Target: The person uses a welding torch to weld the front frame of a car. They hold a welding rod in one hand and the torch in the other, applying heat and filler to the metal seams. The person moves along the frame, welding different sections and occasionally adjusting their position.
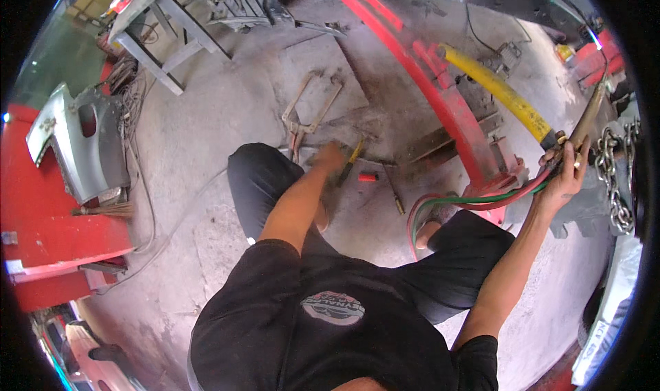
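My right hand point(565, 174) is wrapped around a gas torch point(589, 119) at the right, with red and green hoses point(474, 200) trailing from it toward my knee. A bright bluish-white spot shows at the far end of its thin tube. My left hand point(331, 157) is over the floor between my knees, smeared by motion, its fingers unclear. Close by are a long-jawed locking clamp point(300, 125), a slim yellow-and-black tool point(353, 158) and a small red cylinder point(368, 176). Whether the left hand touches any of them I cannot tell.
A red steel beam point(440, 92) and a yellow bar point(505, 95) slant across the right. A chain point(614, 178) hangs at the far right. At left, a grey car fender point(93, 143) leans on a red cabinet point(75, 236). A metal stand point(168, 40) stands far left; a cable point(182, 219) crosses the floor.
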`<state>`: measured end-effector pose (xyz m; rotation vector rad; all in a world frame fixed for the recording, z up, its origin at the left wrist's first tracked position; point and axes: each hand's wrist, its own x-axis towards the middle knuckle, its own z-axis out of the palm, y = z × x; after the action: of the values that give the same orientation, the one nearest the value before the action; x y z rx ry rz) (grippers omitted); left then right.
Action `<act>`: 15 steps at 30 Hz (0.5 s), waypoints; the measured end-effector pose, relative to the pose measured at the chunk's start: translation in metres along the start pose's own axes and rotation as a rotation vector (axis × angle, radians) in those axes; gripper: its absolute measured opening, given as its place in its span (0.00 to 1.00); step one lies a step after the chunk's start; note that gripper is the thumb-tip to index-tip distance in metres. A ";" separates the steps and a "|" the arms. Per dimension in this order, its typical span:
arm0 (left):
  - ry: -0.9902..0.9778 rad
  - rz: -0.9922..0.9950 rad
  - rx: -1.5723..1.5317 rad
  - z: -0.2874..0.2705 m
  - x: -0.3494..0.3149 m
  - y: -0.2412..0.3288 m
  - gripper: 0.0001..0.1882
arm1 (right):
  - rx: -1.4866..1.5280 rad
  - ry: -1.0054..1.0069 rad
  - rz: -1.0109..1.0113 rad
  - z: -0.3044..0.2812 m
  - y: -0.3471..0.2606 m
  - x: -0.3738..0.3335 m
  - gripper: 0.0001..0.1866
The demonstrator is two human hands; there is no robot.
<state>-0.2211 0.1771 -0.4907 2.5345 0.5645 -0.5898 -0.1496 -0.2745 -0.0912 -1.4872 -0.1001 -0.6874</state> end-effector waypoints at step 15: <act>0.092 -0.281 -0.089 0.001 0.047 -0.081 0.27 | -0.093 -0.057 0.065 0.001 0.009 0.014 0.29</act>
<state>-0.2216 0.2554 -0.5431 2.4255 0.9692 -0.5326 -0.1340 -0.2793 -0.0921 -1.5930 -0.0631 -0.6041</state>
